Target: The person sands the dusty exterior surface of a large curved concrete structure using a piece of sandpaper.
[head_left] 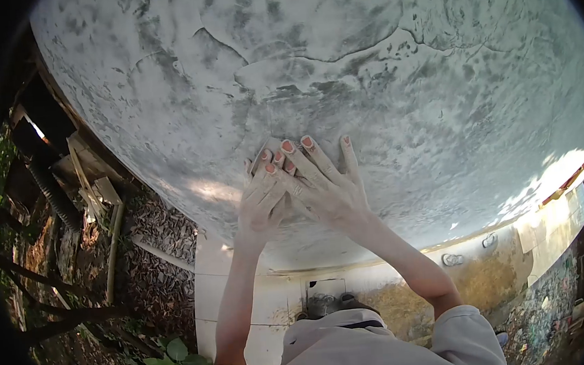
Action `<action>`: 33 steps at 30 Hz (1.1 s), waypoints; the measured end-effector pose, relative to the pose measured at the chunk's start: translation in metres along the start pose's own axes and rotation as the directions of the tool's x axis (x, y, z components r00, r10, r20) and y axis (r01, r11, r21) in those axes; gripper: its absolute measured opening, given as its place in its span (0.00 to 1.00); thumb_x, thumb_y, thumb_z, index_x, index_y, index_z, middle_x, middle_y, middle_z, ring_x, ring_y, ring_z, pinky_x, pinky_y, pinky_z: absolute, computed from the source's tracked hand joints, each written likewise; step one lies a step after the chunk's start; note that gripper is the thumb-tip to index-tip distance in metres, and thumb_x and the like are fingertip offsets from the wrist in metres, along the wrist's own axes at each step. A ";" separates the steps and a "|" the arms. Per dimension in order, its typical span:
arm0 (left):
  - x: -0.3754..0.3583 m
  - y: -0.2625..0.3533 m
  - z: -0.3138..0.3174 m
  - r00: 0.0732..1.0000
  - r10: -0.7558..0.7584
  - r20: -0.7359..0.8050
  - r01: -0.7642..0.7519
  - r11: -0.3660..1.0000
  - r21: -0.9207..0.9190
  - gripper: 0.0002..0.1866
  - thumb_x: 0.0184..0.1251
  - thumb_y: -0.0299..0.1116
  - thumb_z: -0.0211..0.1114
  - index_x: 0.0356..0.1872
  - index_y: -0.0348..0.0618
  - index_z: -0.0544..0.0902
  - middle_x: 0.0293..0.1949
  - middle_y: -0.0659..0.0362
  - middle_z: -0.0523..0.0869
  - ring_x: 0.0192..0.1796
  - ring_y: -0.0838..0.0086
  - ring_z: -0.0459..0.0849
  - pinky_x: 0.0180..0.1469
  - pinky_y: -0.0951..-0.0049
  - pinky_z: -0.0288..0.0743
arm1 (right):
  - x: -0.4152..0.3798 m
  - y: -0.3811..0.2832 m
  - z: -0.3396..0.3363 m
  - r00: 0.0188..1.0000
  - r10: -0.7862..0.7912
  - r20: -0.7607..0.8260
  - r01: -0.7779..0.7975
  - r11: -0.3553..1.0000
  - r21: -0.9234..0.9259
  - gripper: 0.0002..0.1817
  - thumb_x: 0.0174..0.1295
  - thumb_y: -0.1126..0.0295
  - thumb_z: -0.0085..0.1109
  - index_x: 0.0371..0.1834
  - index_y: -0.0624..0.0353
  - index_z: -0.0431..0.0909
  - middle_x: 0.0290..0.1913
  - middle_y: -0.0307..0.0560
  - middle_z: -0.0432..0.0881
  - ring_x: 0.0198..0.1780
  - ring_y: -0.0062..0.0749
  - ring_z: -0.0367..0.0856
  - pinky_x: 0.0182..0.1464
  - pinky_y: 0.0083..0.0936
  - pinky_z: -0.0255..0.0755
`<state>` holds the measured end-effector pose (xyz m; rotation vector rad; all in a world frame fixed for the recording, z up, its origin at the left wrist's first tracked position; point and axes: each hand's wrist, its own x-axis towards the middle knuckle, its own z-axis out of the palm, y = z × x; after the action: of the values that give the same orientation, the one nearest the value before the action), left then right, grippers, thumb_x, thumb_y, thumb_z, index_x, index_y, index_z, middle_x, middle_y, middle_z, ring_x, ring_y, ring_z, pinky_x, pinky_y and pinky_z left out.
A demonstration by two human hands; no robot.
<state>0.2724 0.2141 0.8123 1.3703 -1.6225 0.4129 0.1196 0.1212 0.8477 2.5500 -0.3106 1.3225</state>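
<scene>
A large, curved grey-white surface [396, 112], smeared with dark patches and crossed by cracks, fills the upper view. Both hands are pale with dust and press against its lower middle. My left hand [260, 200] has its fingers bent over a thin, flat grey piece [272, 143], of which only an edge shows past the fingertips. Lying partly across the left fingers is my right hand [334, 196], its own fingers stretched out and apart on the surface. What the flat piece is, I cannot tell.
Pale tiles [210, 278] run along the foot of the surface. Sandals [452, 260] lie on the stained ledge [484, 270] at right. Dry leaves [157, 262], sticks, a black ribbed hose [54, 194] and a green plant [177, 362] are at left.
</scene>
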 end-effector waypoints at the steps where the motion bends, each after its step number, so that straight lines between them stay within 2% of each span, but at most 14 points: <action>1: -0.001 -0.008 -0.004 1.000 0.018 0.022 -0.018 0.999 -0.031 0.21 0.51 0.17 0.68 0.50 0.39 0.84 0.60 0.44 0.79 0.68 0.47 0.71 0.65 0.47 0.64 | -0.004 -0.002 0.007 0.999 0.032 0.005 -0.031 0.999 -0.027 0.33 0.57 0.60 0.60 0.70 0.36 0.68 0.75 0.32 0.62 0.76 0.30 0.58 0.75 0.64 0.43; 3: -0.006 -0.020 -0.009 0.979 0.182 0.094 -0.196 0.967 0.165 0.23 0.53 0.22 0.71 0.54 0.40 0.83 0.66 0.44 0.74 0.71 0.45 0.67 0.68 0.43 0.59 | -0.019 -0.005 0.022 0.999 -0.019 -0.037 0.014 0.992 -0.121 0.33 0.57 0.61 0.61 0.70 0.39 0.69 0.74 0.32 0.64 0.76 0.30 0.59 0.75 0.61 0.46; 7: -0.006 -0.026 -0.003 0.961 0.264 0.083 -0.274 0.948 0.161 0.27 0.59 0.26 0.68 0.63 0.48 0.78 0.71 0.50 0.68 0.75 0.51 0.62 0.73 0.40 0.50 | -0.046 0.002 0.041 0.987 0.030 -0.156 -0.054 0.986 -0.155 0.30 0.60 0.62 0.60 0.69 0.41 0.70 0.74 0.32 0.65 0.75 0.32 0.60 0.75 0.59 0.48; 9: -0.007 -0.025 0.001 0.989 0.124 -0.083 -0.119 0.991 0.063 0.27 0.64 0.31 0.68 0.65 0.54 0.77 0.74 0.50 0.63 0.76 0.52 0.58 0.73 0.37 0.48 | -0.064 0.002 0.041 0.938 0.203 -0.280 -0.269 0.937 -0.223 0.30 0.61 0.67 0.59 0.70 0.45 0.70 0.74 0.41 0.65 0.76 0.40 0.60 0.74 0.59 0.49; 10: -0.006 -0.023 0.001 0.989 0.137 -0.061 -0.135 0.990 0.034 0.27 0.64 0.31 0.68 0.65 0.54 0.77 0.74 0.50 0.63 0.76 0.52 0.58 0.73 0.37 0.48 | -0.075 0.001 0.040 0.933 0.228 -0.279 -0.299 0.923 -0.244 0.30 0.61 0.67 0.59 0.70 0.45 0.70 0.74 0.41 0.65 0.76 0.40 0.60 0.74 0.59 0.49; 12: 0.000 -0.016 -0.002 0.982 0.172 0.072 -0.186 0.942 0.280 0.24 0.69 0.38 0.64 0.66 0.60 0.76 0.75 0.51 0.60 0.78 0.52 0.53 0.73 0.38 0.46 | -0.094 0.000 0.036 0.731 0.508 -0.456 -0.631 0.758 -0.168 0.30 0.62 0.70 0.57 0.71 0.49 0.69 0.74 0.54 0.63 0.76 0.50 0.59 0.73 0.58 0.49; 16: 0.004 -0.011 -0.005 0.969 0.153 0.193 -0.211 0.921 0.329 0.24 0.71 0.42 0.60 0.68 0.64 0.74 0.76 0.50 0.57 0.79 0.52 0.49 0.74 0.38 0.44 | -0.099 0.019 0.030 0.557 0.611 -0.562 -0.788 0.603 -0.125 0.29 0.65 0.71 0.55 0.72 0.55 0.67 0.73 0.63 0.61 0.76 0.55 0.56 0.74 0.55 0.49; 18: 0.004 -0.010 -0.005 0.969 0.129 0.211 -0.204 0.899 0.388 0.24 0.71 0.44 0.60 0.68 0.63 0.74 0.78 0.52 0.53 0.79 0.52 0.45 0.75 0.39 0.40 | -0.087 0.019 0.017 0.385 0.716 -0.582 -0.856 0.512 0.063 0.27 0.68 0.72 0.52 0.72 0.58 0.66 0.74 0.66 0.58 0.77 0.56 0.54 0.74 0.52 0.48; 21: 0.005 -0.009 -0.006 0.966 0.124 0.227 -0.207 0.896 0.393 0.25 0.71 0.46 0.59 0.69 0.64 0.72 0.78 0.52 0.52 0.80 0.52 0.45 0.76 0.39 0.39 | -0.084 -0.003 0.036 0.261 0.764 -0.590 -0.878 0.441 0.184 0.26 0.69 0.73 0.50 0.72 0.61 0.64 0.75 0.69 0.55 0.77 0.59 0.51 0.75 0.52 0.47; 25: 0.005 -0.009 -0.002 0.960 0.142 0.243 -0.236 0.877 0.418 0.26 0.71 0.47 0.59 0.70 0.66 0.70 0.78 0.53 0.53 0.80 0.52 0.44 0.76 0.40 0.37 | -0.112 -0.050 0.085 0.253 0.816 -0.520 -0.886 0.412 0.215 0.25 0.70 0.76 0.49 0.71 0.62 0.65 0.75 0.72 0.53 0.76 0.62 0.52 0.74 0.47 0.50; 28: 0.005 -0.012 0.001 0.952 0.190 0.241 -0.283 0.847 0.451 0.27 0.72 0.48 0.58 0.71 0.67 0.69 0.78 0.54 0.53 0.80 0.54 0.43 0.76 0.40 0.36 | -0.131 -0.044 0.083 0.162 0.878 -0.450 -0.912 0.307 0.272 0.25 0.72 0.74 0.45 0.72 0.66 0.61 0.75 0.72 0.52 0.76 0.62 0.51 0.75 0.44 0.47; 30: 0.005 -0.014 0.005 0.948 0.236 0.214 -0.313 0.810 0.496 0.26 0.72 0.50 0.57 0.71 0.68 0.69 0.78 0.55 0.53 0.80 0.55 0.44 0.76 0.40 0.35 | -0.145 -0.007 0.064 -0.092 0.899 -0.429 -0.849 0.154 0.505 0.25 0.73 0.71 0.41 0.73 0.66 0.60 0.75 0.71 0.51 0.78 0.61 0.46 0.77 0.44 0.43; 31: 0.005 -0.014 0.007 0.944 0.241 0.226 -0.324 0.812 0.485 0.26 0.72 0.50 0.57 0.71 0.68 0.69 0.78 0.55 0.53 0.80 0.55 0.44 0.76 0.40 0.35 | -0.153 0.007 0.060 -0.106 0.896 -0.432 -0.852 0.142 0.503 0.25 0.73 0.71 0.41 0.73 0.66 0.60 0.75 0.71 0.51 0.78 0.61 0.46 0.77 0.44 0.43; 33: 0.005 -0.012 0.011 0.937 0.264 0.229 -0.347 0.785 0.513 0.26 0.73 0.51 0.55 0.71 0.69 0.68 0.78 0.57 0.53 0.80 0.56 0.44 0.76 0.40 0.34 | -0.169 0.024 0.055 -0.291 0.880 -0.376 -0.823 -0.030 0.567 0.26 0.74 0.70 0.37 0.74 0.67 0.57 0.75 0.71 0.51 0.78 0.60 0.45 0.77 0.42 0.41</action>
<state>0.2786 0.1993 0.8074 1.5736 -1.9492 1.0655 0.0592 0.0935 0.6816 1.0657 -2.3553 2.5603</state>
